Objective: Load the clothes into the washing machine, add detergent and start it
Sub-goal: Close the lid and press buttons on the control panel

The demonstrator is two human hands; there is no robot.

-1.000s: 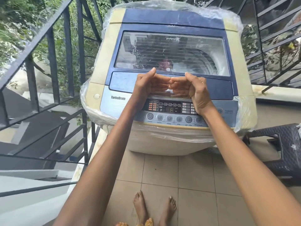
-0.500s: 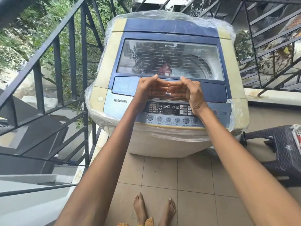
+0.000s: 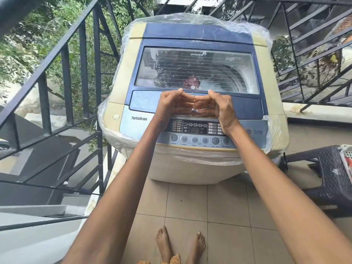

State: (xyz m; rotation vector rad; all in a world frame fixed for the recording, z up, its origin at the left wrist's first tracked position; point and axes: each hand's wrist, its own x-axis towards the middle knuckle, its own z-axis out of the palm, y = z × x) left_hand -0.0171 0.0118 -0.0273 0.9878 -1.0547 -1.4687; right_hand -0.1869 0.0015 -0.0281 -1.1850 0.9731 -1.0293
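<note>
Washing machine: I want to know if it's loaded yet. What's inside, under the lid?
The lid is down. Its window shows mostly reflections of trees and the person, plus a curve of drum wall at right. Whether clothes are inside cannot be told. Both hands hover at its front edge.

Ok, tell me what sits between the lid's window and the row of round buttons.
In the head view, both hands, left hand and right hand, fingertips meeting over the lid's blue front strip, then the display panel above the buttons.

Washing machine point(image 3: 131, 60) — cream body, blue lid with fine white-lined window — beside black railing point(image 3: 64, 60).
</note>
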